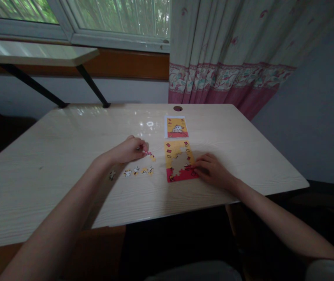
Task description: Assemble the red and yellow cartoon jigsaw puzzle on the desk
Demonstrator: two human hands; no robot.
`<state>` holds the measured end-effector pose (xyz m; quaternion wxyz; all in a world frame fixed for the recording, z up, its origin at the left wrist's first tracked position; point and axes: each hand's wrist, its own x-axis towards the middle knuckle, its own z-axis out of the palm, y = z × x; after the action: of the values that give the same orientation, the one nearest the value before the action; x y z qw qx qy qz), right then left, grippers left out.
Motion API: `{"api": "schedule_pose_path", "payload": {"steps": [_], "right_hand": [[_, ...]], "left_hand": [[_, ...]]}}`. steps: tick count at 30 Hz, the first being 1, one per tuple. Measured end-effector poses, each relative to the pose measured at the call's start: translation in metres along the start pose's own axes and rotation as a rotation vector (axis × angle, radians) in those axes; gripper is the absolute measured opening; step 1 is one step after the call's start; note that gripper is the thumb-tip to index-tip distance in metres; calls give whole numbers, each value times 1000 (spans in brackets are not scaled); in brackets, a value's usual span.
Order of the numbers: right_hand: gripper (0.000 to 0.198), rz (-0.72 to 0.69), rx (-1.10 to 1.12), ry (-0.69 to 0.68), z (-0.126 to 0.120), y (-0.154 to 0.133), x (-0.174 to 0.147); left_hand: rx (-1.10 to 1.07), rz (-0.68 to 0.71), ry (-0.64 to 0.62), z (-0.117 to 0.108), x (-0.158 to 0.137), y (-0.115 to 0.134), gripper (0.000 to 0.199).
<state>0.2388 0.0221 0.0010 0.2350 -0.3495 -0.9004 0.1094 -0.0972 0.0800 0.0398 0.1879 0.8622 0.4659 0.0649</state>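
A jigsaw puzzle (180, 177) lies on the table, its yellow and red border joined around a gap in the middle where bare tabletop shows. My right hand (213, 170) rests at its lower right edge, fingers closed together and tips on a red puzzle piece (189, 167) by the gap. Left of the puzzle, my left hand (133, 149) is closed in a pinch, with its fingertips at a small pink puzzle piece (148, 153). Beside that lies a yellowish piece (153, 159). Several loose pieces (128, 173) form a row nearer to me, and one piece (112, 175) sits under my left wrist's shadow.
Behind the puzzle lies a reference picture (177, 128) of a white animal on yellow and red. The pale wooden table (228, 128) has a cable hole (177, 109) at its back edge. A raised shelf (38, 54) stands at the back left; a curtain (213, 58) hangs behind.
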Motion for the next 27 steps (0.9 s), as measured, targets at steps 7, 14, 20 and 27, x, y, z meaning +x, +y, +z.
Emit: {"api": "schedule_pose_path", "payload": {"steps": [7, 14, 20, 27], "right_hand": [[15, 18, 11, -9, -1, -1, -1], [13, 13, 123, 5, -12, -4, 21], [12, 87, 309, -52, -7, -18, 50], [14, 195, 337, -72, 1, -25, 50]], "left_hand": [[-160, -142, 81, 1, -7, 4, 18], [-730, -117, 76, 10, -1, 51, 17], [-876, -177, -6, 36, 7, 78, 8], [-815, -159, 64, 39, 2, 75, 11]]}}
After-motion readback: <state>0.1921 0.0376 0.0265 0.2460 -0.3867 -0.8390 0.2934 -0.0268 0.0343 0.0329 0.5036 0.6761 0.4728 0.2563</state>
